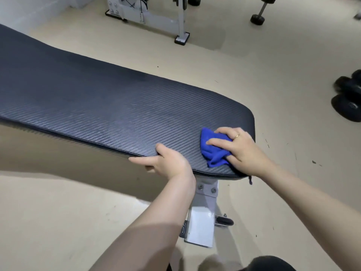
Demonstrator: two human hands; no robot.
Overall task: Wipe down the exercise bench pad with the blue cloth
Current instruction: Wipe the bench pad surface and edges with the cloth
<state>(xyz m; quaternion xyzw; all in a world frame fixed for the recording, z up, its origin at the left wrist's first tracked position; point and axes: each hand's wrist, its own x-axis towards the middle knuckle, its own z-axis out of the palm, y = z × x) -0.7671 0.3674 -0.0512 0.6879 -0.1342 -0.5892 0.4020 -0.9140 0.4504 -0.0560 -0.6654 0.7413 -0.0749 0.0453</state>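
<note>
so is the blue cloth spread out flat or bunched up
Bunched up. The blue cloth sits crumpled in folds under the right hand, covering only a small patch near the end of the bench pad.

Beige floor (263, 61) showing scuffs, white machine frame (156, 14) standing at top, black dumbbell (261, 10) lying top right, more dumbbells (347, 96) sitting at right edge
</note>
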